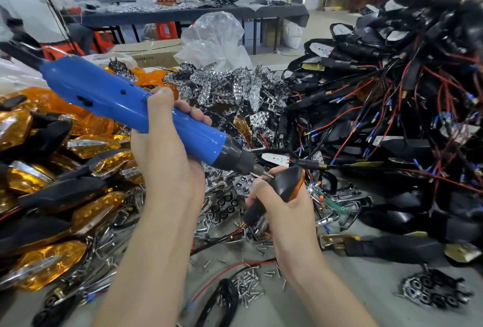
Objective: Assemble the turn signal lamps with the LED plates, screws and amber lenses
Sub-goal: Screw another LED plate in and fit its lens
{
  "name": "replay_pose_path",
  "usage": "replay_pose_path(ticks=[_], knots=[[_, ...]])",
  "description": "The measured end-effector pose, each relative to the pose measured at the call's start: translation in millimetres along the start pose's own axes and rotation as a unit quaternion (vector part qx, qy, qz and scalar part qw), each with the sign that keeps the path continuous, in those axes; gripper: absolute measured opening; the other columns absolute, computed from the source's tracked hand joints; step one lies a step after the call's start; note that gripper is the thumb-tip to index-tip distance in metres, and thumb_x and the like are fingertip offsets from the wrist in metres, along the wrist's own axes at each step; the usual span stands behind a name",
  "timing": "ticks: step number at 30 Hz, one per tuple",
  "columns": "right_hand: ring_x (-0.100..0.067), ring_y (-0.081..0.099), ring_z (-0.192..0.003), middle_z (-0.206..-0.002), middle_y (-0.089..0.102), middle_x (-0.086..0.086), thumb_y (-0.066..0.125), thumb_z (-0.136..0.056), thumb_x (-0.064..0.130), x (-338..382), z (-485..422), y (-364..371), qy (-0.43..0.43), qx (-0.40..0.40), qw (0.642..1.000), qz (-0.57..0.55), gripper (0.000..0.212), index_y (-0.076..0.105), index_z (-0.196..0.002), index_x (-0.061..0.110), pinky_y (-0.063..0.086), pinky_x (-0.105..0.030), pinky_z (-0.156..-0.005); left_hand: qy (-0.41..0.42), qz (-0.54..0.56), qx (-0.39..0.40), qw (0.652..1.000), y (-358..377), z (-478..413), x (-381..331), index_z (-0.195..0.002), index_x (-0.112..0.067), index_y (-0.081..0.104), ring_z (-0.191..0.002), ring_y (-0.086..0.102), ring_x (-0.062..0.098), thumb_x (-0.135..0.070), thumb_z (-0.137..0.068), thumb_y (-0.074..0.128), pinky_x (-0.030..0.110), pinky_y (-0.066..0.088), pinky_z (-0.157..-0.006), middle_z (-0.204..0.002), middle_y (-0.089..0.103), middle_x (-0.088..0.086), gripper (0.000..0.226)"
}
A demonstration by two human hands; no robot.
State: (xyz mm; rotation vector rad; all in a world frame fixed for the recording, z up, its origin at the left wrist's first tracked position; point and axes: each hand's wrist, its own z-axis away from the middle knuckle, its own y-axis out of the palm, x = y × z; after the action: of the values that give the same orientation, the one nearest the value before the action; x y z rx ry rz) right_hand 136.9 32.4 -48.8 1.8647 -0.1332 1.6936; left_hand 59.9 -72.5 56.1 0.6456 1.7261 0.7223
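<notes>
**A:** What do the hands hold?

**B:** The left hand (167,154) grips a blue electric screwdriver (125,104), fingers curled round its body. The right hand (285,211) wraps a black turn signal lamp (287,182) at centre, and the bit tip touches the lamp's back.

**A:** And around them?

**B:** Loose screws (248,285) lie between the forearms, amber lenses (86,122) on the left, wired black housings (392,143) on the right
</notes>
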Motion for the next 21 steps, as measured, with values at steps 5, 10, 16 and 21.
replay_pose_path(ticks=[5, 10, 16, 21], knots=[[-0.012, 0.066, -0.065, -0.08, 0.062, -0.013, 0.076, -0.086, 0.017, 1.3, 1.1, -0.2, -0.004, 0.004, 1.0, 0.003, 0.023, 0.06, -0.101, 0.01, 0.05, -0.015, -0.059, -0.001, 0.004, -0.025, 1.0, 0.9, -0.3, -0.3, -0.089, -0.016, 0.054, -0.059, 0.057, 0.014, -0.014, -0.094, 0.063, 0.032, 0.053, -0.064, -0.068, 0.057, -0.002, 0.01], [-0.014, 0.065, -0.065, -0.077, 0.063, -0.011, 0.074, -0.088, 0.016, 1.6, 1.8, 0.2, -0.007, 0.004, 1.0, 0.016, 0.017, 0.061, -0.098, 0.013, 0.05, -0.016, -0.059, 0.0, -0.012, -0.035, 0.999, 2.2, 0.8, -1.1, -0.086, -0.016, 0.054, -0.057, 0.057, 0.014, -0.014, -0.095, 0.062, 0.032, 0.053, -0.062, -0.066, 0.057, -0.002, 0.012], [-0.016, 0.062, -0.066, -0.075, 0.064, -0.008, 0.074, -0.084, 0.022, 4.0, 3.6, 1.1, -0.012, 0.007, 0.999, 0.038, 0.018, 0.061, -0.094, 0.018, 0.05, -0.022, -0.057, -0.01, -0.008, -0.047, 0.999, -0.1, 0.0, -0.4, -0.086, -0.015, 0.054, -0.057, 0.058, 0.014, -0.014, -0.095, 0.063, 0.031, 0.053, -0.061, -0.066, 0.058, -0.002, 0.013], [-0.014, 0.061, -0.065, -0.074, 0.064, -0.008, 0.074, -0.083, 0.024, 5.7, 3.8, 3.0, -0.021, 0.003, 0.999, 0.031, 0.016, 0.061, -0.092, 0.025, 0.05, -0.017, -0.058, 0.0, -0.01, -0.048, 0.999, 2.6, 1.1, 2.3, -0.087, -0.017, 0.055, -0.056, 0.058, 0.014, -0.014, -0.096, 0.062, 0.03, 0.053, -0.061, -0.066, 0.058, -0.002, 0.012]])
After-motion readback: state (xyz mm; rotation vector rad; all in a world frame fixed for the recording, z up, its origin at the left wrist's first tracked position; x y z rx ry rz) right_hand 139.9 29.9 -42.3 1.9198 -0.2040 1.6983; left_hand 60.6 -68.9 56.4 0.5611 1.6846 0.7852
